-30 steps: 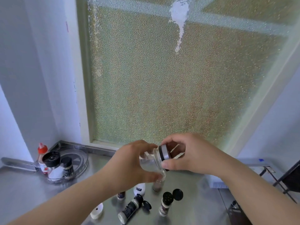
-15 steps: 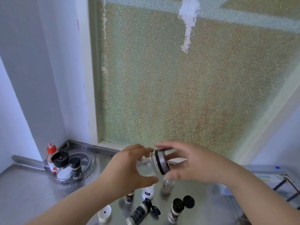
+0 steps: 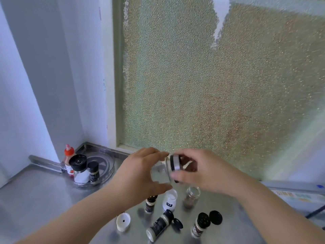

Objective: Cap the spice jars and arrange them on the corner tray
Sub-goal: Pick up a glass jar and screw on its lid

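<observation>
My left hand holds a clear glass jar on its side above the counter. My right hand grips the jar's silver-and-black cap at the jar's mouth. Below stand several loose jars: a dark one, a white open one, a clear one with brown spice. A black-labelled jar lies on its side and another with a black shaker top stands at the right. The round clear corner tray holds a red-capped bottle, a grinder and a small black-capped jar.
A loose white cap and loose black caps lie on the steel counter. A frosted window rises behind, white walls at the left. A labelled box sits at the counter's right edge.
My view has shifted, so the hands and tray sit further right in the frame. The right hand's fingers have re-gripped the cap, which stays at the jar's mouth.
</observation>
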